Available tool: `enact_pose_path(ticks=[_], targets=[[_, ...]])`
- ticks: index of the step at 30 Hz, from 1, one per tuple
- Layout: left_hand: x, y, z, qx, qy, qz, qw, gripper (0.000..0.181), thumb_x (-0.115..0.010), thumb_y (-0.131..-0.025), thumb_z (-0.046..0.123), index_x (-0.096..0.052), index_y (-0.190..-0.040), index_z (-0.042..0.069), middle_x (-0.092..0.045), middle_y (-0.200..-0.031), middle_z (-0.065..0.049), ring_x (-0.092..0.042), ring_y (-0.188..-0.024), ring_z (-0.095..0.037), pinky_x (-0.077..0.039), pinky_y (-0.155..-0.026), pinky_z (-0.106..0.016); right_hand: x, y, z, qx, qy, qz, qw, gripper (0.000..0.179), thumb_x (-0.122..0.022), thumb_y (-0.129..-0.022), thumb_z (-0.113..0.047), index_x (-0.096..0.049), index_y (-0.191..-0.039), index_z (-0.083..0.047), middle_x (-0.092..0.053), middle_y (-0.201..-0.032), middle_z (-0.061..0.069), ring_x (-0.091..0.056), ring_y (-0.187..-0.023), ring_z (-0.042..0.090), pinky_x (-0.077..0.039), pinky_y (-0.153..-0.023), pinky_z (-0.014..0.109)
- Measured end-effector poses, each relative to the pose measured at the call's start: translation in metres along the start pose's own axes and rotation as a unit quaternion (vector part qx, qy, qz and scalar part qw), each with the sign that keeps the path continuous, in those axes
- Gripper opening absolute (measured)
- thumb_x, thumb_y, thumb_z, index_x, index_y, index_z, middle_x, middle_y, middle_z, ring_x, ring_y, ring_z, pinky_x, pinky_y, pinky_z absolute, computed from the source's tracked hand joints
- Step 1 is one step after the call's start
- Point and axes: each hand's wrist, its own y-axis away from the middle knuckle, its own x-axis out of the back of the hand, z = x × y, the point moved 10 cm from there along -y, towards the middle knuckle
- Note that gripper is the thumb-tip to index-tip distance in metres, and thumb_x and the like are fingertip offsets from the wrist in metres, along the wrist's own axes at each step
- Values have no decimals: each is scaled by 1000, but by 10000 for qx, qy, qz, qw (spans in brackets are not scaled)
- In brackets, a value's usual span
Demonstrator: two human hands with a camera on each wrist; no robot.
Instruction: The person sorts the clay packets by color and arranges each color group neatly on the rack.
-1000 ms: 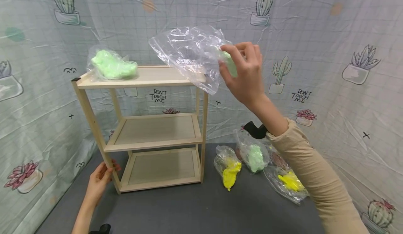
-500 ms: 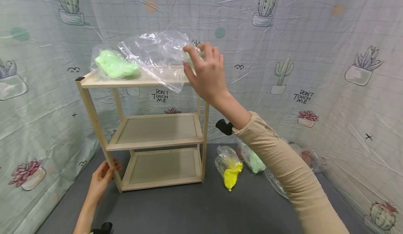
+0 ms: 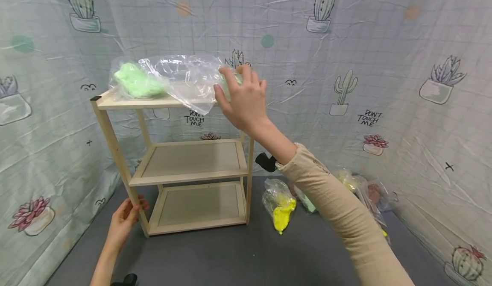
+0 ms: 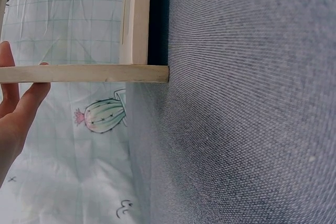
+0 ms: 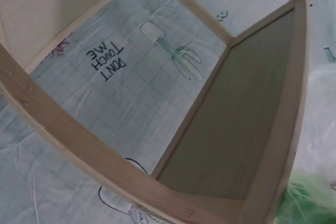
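Note:
A three-tier wooden shelf rack (image 3: 188, 178) stands on the grey surface. My left hand (image 3: 122, 218) grips its front left leg low down; in the left wrist view the fingers (image 4: 32, 100) wrap round that leg (image 4: 100, 73). At the top tier's right end, my right hand (image 3: 246, 100) pinches a clear plastic bag (image 3: 184, 74) with a light-green lump (image 5: 307, 200) inside, mostly hidden behind the fingers in the head view. The bag's loose end stretches left over the board. Another bag of light-green stuff (image 3: 138, 81) lies on the top tier's left end.
Right of the rack lies a bag with a yellow lump (image 3: 282, 213). Further right, several more bags, including one with a brownish lump (image 3: 373, 193), lie partly behind the right sleeve (image 3: 334, 209). A cactus-print cloth (image 3: 384, 63) hangs behind and on both sides.
My right hand has moved left and then slightly down, bringing the bag from beyond the rack's right side to the top tier. The left hand stays on the leg.

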Motion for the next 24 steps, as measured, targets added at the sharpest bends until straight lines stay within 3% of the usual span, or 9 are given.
enact_pose_path(ticks=[4, 5, 10, 19, 24], targets=[[0, 0, 0, 5, -34, -8, 10000, 29, -40, -94, 8, -43, -119, -6, -62, -101, 11, -61, -93, -1, -48, -74, -17, 4, 11, -1, 200, -203, -347, 9990, 49, -49, -82, -28, -42, -130, -20, -40, -112, 12, -49, -92, 23, -27, -74, 36], [-2, 0, 8, 153, -316, 116, 9993, 28, -38, -94, 5, -43, -119, -7, -62, -99, 13, -61, -90, 1, -47, -71, -15, 5, 14, -1, 279, -234, -404, 9985, 55, -51, -79, -23, -40, -133, -19, -39, -111, 12, -49, -92, 24, -27, -75, 37], [-2, 0, 9, 274, -371, 154, 9988, 27, -37, -93, 2, -49, -117, 7, -62, -98, 15, -61, -89, 2, -47, -71, -14, 12, 23, -5, 736, -443, -477, 9952, 74, -49, -67, -1, -33, -138, -14, -41, -110, 14, -49, -99, 25, -27, -75, 38], [-3, 0, 11, 145, -218, 107, 9996, 27, -37, -93, 2, -48, -118, 5, -62, -99, 13, -61, -90, 1, -47, -72, -14, 17, 31, -8, 1330, -766, 401, 9873, 49, -50, -78, 6, -45, -126, -2, -58, -110, 14, -54, -104, 26, -39, -76, 37], [0, 0, 2, -175, 195, -160, 9995, 29, -37, -94, 4, -46, -121, -1, -62, -103, 7, -61, -92, -3, -47, -72, -15, 15, 32, -17, 1296, -758, 911, 9845, 39, -50, -80, 6, -52, -118, -1, -63, -104, 13, -56, -97, 26, -41, -79, 37]])
